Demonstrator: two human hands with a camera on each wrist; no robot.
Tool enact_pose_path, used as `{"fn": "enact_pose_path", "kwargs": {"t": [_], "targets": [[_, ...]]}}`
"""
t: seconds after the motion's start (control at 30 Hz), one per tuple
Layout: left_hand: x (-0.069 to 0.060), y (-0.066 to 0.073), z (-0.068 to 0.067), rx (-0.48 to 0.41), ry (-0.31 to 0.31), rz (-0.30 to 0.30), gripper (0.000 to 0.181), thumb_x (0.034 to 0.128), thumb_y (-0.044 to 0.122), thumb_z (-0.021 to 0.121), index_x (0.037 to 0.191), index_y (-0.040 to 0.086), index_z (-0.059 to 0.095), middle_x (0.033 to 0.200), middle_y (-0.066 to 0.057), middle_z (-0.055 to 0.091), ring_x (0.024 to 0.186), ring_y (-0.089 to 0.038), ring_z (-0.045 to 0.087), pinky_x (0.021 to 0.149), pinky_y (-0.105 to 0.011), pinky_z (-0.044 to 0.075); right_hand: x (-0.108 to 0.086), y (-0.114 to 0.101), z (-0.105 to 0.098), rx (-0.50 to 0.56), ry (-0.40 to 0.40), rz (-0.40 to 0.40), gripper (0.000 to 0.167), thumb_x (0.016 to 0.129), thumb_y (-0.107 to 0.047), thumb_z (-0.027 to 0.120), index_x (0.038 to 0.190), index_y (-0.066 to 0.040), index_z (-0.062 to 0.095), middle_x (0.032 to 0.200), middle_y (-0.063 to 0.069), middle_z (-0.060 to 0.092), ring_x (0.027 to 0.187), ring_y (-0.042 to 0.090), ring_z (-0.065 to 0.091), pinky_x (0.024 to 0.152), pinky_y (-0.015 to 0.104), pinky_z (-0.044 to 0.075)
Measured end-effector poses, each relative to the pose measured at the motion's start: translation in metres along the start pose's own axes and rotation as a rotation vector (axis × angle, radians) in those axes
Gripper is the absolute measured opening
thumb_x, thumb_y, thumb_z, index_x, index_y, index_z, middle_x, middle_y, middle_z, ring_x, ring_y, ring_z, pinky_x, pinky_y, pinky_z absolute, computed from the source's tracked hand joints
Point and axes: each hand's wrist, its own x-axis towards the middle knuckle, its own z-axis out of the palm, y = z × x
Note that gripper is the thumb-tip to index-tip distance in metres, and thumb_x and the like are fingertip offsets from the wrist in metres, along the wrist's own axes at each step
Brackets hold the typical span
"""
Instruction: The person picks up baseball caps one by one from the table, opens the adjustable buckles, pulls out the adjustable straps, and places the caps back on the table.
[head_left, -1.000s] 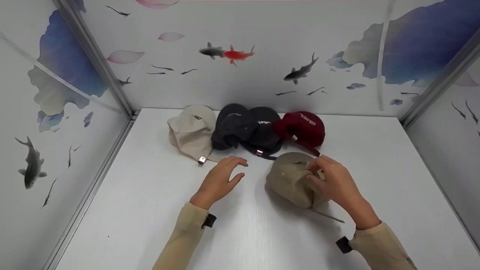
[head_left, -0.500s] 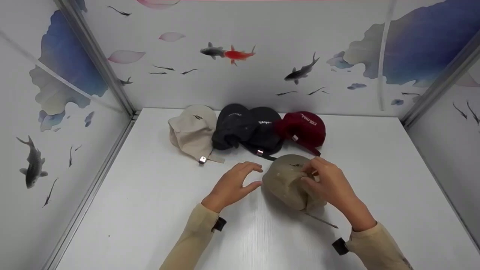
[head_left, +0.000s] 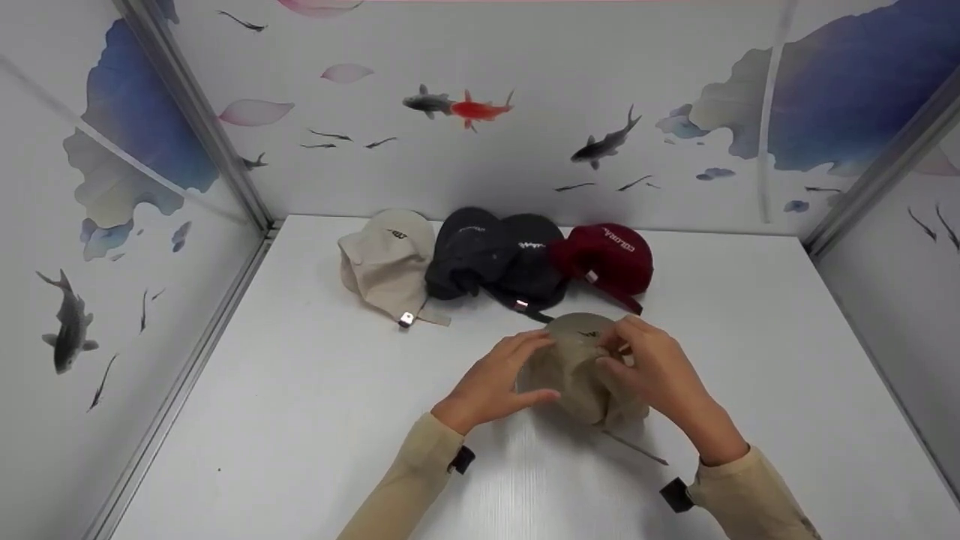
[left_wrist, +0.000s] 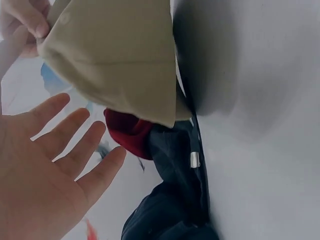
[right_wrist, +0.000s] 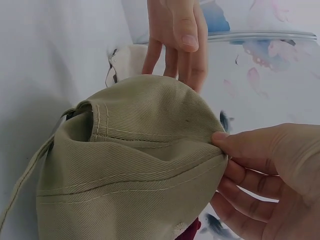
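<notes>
One of Five Caps Is Being Held by Its Cloth

White wall panels (head_left: pixel 487 45) printed with fish are standing behind a white bench (head_left: pixel 300 420), and I'm counting five caps here. Four are lying along the bench's far side: one cream cap (head_left: pixel 386 259), two dark caps (head_left: pixel 469 255) touching each other, and one maroon cap (head_left: pixel 619 259). The fifth, an olive cap (head_left: pixel 574 375), is sitting nearer the person, in front of the dark and maroon ones; whether its rim is touching the bench, I can't tell. It is looking light, soft and floppy, its crown creasing, so I'm guessing it is more prone to collapsing than to slipping or breaking. The stitched seams are probably offering firmer hold than the loose cloth between.

Two hands are flanking it. The right grip (head_left: pixel 656 375) is pinching the crown between thumb and fingers; the left grip (head_left: pixel 491 382) is holding nothing, fingers spread just beside the cap, contact unclear. One loose strap (right_wrist: pixel 25 175) is trailing from it, and three small clasps (head_left: pixel 406 319) are showing on the others: cream, one dark, maroon.
</notes>
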Motion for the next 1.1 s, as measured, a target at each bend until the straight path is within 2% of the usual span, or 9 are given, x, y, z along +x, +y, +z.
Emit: {"fn": "enact_pose_path", "kwargs": {"t": [0.17,0.33,0.43,0.53,0.67,0.83,0.93,1.1], "targets": [[0.001,0.006,0.008,-0.002,-0.012,0.022,0.090,0.0846,0.061,0.069,0.155,0.017,0.034,0.162,0.001,0.032,0.149,-0.019,0.032,0.118,-0.039,0.037,0.000,-0.003,-0.001,0.002,0.009,-0.023,0.020,0.081,-0.004,0.080,0.095,-0.009,0.066,0.092,0.002,0.064,0.087,0.018,0.068,0.077,0.041,0.059],[0.001,0.012,0.014,0.028,0.000,0.075,0.105,0.0789,0.061,0.075,0.158,0.015,0.025,0.165,-0.004,0.025,0.151,-0.022,0.028,0.118,-0.038,0.036,0.000,-0.004,-0.001,0.013,0.024,-0.048,0.021,0.081,-0.004,0.081,0.095,-0.009,0.066,0.091,0.002,0.064,0.086,0.018,0.069,0.077,0.039,0.060],[0.001,0.014,0.018,0.083,0.008,0.104,0.112,0.0770,0.059,0.079,0.159,0.013,0.018,0.166,-0.006,0.020,0.152,-0.023,0.023,0.120,-0.037,0.033,0.000,-0.005,-0.001,0.031,0.019,-0.054,0.020,0.082,-0.005,0.080,0.096,-0.008,0.066,0.092,0.002,0.065,0.087,0.018,0.070,0.077,0.037,0.060],[0.001,0.016,0.022,0.160,0.039,0.122,0.111,0.0790,0.050,0.081,0.159,0.010,0.015,0.166,-0.008,0.020,0.151,-0.025,0.024,0.121,-0.035,0.031,0.000,-0.005,-0.001,0.068,0.011,-0.060,0.019,0.084,-0.004,0.078,0.098,-0.008,0.066,0.093,0.002,0.066,0.087,0.018,0.070,0.076,0.033,0.060],[0.001,0.016,0.025,0.212,0.121,0.140,0.097,0.0832,0.038,0.081,0.156,0.009,0.024,0.162,-0.006,0.031,0.148,-0.022,0.033,0.121,-0.032,0.031,0.000,-0.006,-0.002,0.134,0.017,-0.067,0.019,0.085,-0.002,0.076,0.100,-0.007,0.065,0.094,0.002,0.066,0.086,0.016,0.069,0.075,0.032,0.060],[0.001,0.016,0.025,0.171,0.224,0.174,0.071,0.0863,0.024,0.079,0.147,0.012,0.044,0.150,-0.003,0.049,0.139,-0.021,0.047,0.117,-0.036,0.038,-0.002,-0.007,-0.003,0.178,0.014,-0.052,0.019,0.087,-0.002,0.075,0.102,-0.008,0.066,0.096,0.001,0.067,0.088,0.016,0.069,0.076,0.028,0.059],[0.001,0.017,0.025,0.150,0.260,0.172,0.061,0.0874,0.020,0.077,0.142,0.014,0.051,0.144,-0.001,0.056,0.135,-0.020,0.053,0.115,-0.038,0.041,-0.002,-0.008,-0.003,0.198,0.005,-0.037,0.018,0.088,-0.003,0.074,0.103,-0.008,0.066,0.097,0.001,0.068,0.090,0.016,0.069,0.077,0.025,0.059],[0.000,0.020,0.024,0.121,0.300,0.156,0.045,0.0927,0.021,0.071,0.136,0.016,0.058,0.137,0.002,0.063,0.130,-0.015,0.058,0.113,-0.036,0.043,-0.004,-0.010,-0.005,0.227,-0.003,-0.022,0.017,0.089,-0.005,0.073,0.104,-0.010,0.066,0.098,0.000,0.068,0.092,0.017,0.069,0.078,0.020,0.056]]}}
